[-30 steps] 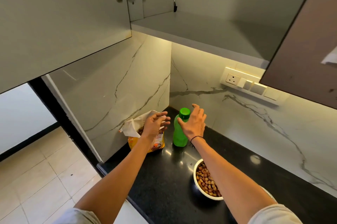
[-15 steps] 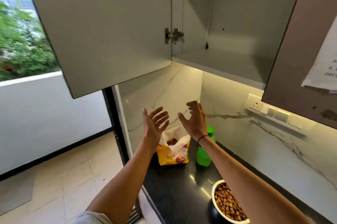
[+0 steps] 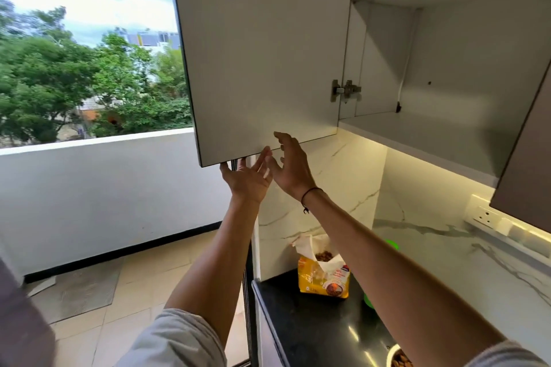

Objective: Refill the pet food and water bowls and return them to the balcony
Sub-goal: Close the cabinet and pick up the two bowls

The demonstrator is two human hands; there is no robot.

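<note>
The food bowl point(image 3: 398, 359) sits at the very bottom of your view, filled with kibble, well below and to the right of the open cabinet door point(image 3: 262, 50), on the black counter point(image 3: 313, 322). No water bowl shows anywhere. Your left hand point(image 3: 247, 180) is spread open at the door's lower edge, fingertips touching or just under it, gripping nothing. Your right hand point(image 3: 290, 166) is open too, palm turned to the left hand, just below the same edge and empty. I judge the food is done and you're between steps, about to swing this door shut. That calls for a flat push on the lower edge, fingers kept clear of the hinge point(image 3: 344, 90). The kibble bag point(image 3: 323, 275) stands open on the counter, far below the door, with the green bottle point(image 3: 390, 245) mostly hidden behind your right forearm. Compared with half a second back, both hands have climbed from mid-air above the bag up to the door's edge, and your view has tilted upward, so the bowl has slid almost out of frame.
</note>
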